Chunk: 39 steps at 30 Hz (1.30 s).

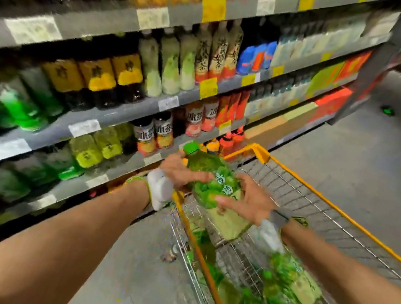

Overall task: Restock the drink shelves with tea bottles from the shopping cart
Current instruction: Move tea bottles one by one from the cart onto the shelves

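Observation:
A large green-capped tea bottle point(214, 189) with a green label is held above the near-left corner of the shopping cart point(320, 197), tilted with its cap toward the shelves. My left hand point(182, 171) grips its upper body from the left. On the right side, my right hand point(249, 200) wraps around the label. More green tea bottles point(283, 300) lie in the cart's basket below. The drink shelves point(110, 111) stand to the left, filled with bottles.
The cart has a yellow frame and wire basket and stands close to the shelf's lower tiers. Grey floor point(352, 165) stretches to the right and beyond the cart. Yellow and white price tags line the shelf edges. The shelf unit ends at the far right.

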Motion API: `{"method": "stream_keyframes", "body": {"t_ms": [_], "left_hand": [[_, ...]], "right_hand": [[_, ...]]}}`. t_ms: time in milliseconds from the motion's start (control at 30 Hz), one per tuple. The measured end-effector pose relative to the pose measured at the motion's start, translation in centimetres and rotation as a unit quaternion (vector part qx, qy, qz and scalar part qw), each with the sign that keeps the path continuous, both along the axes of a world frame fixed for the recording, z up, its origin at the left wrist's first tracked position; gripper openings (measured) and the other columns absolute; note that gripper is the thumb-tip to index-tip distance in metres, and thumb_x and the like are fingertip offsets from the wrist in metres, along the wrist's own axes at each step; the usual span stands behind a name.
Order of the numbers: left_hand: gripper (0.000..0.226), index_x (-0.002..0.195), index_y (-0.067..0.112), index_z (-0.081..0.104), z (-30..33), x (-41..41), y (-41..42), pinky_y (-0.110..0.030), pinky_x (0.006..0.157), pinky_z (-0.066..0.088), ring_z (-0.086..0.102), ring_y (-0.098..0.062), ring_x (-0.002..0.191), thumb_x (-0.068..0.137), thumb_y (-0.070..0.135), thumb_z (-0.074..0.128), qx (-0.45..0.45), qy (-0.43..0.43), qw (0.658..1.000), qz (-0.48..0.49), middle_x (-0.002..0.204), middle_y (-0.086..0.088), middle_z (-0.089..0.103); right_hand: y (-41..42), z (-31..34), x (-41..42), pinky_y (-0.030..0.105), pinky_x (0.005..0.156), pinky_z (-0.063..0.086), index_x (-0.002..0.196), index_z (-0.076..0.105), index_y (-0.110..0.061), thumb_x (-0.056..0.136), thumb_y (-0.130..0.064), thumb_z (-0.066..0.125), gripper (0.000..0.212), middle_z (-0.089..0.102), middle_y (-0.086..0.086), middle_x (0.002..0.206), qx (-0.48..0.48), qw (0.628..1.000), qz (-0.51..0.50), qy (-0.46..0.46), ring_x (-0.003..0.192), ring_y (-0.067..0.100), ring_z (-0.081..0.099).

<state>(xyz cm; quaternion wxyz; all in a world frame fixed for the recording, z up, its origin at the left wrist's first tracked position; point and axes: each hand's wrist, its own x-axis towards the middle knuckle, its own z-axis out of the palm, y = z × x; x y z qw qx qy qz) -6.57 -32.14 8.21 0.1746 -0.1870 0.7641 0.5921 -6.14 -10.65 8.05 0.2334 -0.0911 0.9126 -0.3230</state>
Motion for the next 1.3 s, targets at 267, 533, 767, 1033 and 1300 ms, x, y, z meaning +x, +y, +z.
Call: {"method": "stream_keyframes", "body": {"t_ms": [267, 533, 767, 1033, 1300], "left_hand": [[0.082, 0.115, 0.024, 0.054, 4.0, 6.1, -12.1, -0.035, 0.1, 0.049, 0.063, -0.015, 0.108, 0.046, 0.043, 0.093, -0.002, 0.016, 0.998, 0.061, 0.121, 0.006, 0.063], [0.07, 0.116, 0.009, 0.062, 0.3, 11.5, -22.8, -0.034, 0.097, 0.053, 0.069, -0.014, 0.1, 0.055, 0.019, 0.093, 0.072, 0.013, 0.989, 0.125, 0.113, -0.003, 0.071], [0.06, 0.121, 0.003, 0.061, -3.3, 15.1, -27.3, -0.044, 0.098, 0.051, 0.067, -0.029, 0.106, 0.065, 0.003, 0.084, 0.118, 0.006, 0.969, 0.215, 0.114, -0.014, 0.069], [0.084, 0.122, 0.009, 0.062, -10.7, 18.7, -32.9, -0.041, 0.1, 0.049, 0.068, -0.024, 0.105, 0.046, 0.023, 0.097, 0.085, -0.023, 0.96, 0.265, 0.114, -0.007, 0.071], [0.046, 0.107, 0.007, 0.065, -24.6, 20.5, -38.5, -0.021, 0.075, 0.056, 0.071, -0.008, 0.081, 0.067, -0.006, 0.081, 0.039, -0.012, 0.961, 0.272, 0.097, -0.003, 0.073]], "right_hand": [[-12.5, 2.8, 0.6, 0.022, 0.085, 0.05, 0.117, 0.058, -0.035, 0.071, -0.05, 0.075, 0.051, 0.066, -0.01, 0.116, -0.069, 0.984, 0.093, -0.135, 0.098, 0.009, 0.063], [-23.9, -1.5, 3.8, 0.023, 0.079, 0.055, 0.113, 0.06, -0.027, 0.059, -0.048, 0.084, 0.062, 0.068, -0.004, 0.112, -0.107, 0.971, 0.115, -0.182, 0.095, 0.008, 0.066], [-30.6, -6.1, 4.4, 0.036, 0.098, 0.05, 0.137, 0.045, -0.02, 0.045, -0.067, 0.082, 0.11, 0.059, -0.003, 0.13, -0.064, 0.965, 0.173, -0.187, 0.115, 0.017, 0.06], [-38.0, -13.6, 5.2, 0.029, 0.1, 0.044, 0.143, 0.036, -0.017, 0.048, -0.065, 0.08, 0.115, 0.049, -0.003, 0.14, -0.036, 0.937, 0.28, -0.207, 0.124, 0.016, 0.052], [-45.4, -28.8, 6.0, 0.04, 0.102, 0.046, 0.127, 0.048, -0.02, 0.054, -0.045, 0.088, 0.087, 0.062, 0.0, 0.124, -0.064, 0.928, 0.314, -0.19, 0.115, 0.017, 0.058]]}}
